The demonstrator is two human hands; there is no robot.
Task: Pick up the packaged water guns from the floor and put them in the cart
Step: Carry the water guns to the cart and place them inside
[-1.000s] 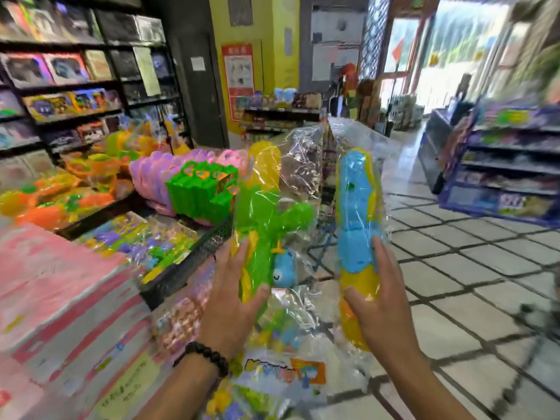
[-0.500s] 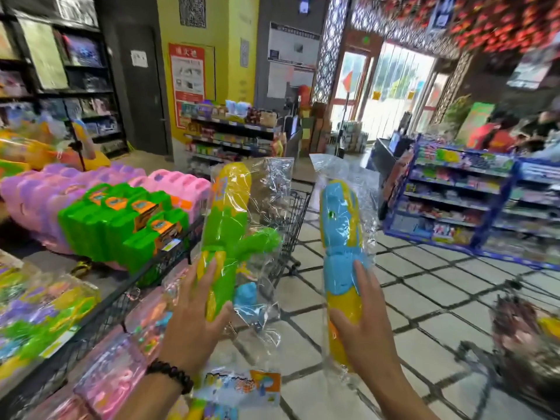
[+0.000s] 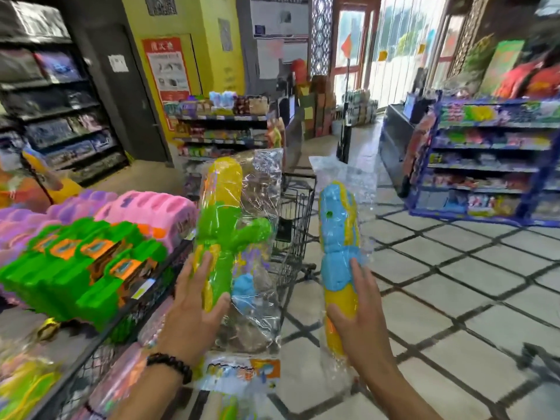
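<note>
My left hand [image 3: 194,310] grips a green and yellow water gun [image 3: 225,219] in a clear plastic bag, held upright at chest height. My right hand [image 3: 359,322] grips a blue and yellow water gun [image 3: 338,237], also bagged and upright. A black wire shopping cart [image 3: 295,219] stands on the tiled floor just beyond and between the two packages; the left package hides most of its basket.
A wire display rack [image 3: 142,301] on my left holds green [image 3: 75,268] and pink toy packs [image 3: 151,210]. Blue shelving [image 3: 491,165] lines the right side. More shelves [image 3: 221,131] and a counter [image 3: 394,140] stand ahead before the glass doors. Tiled floor stretches to the right.
The view has lifted and swung right along the aisle, so the cart now shows ahead. Both hands still hold their packages upright, carried closer to the cart.
</note>
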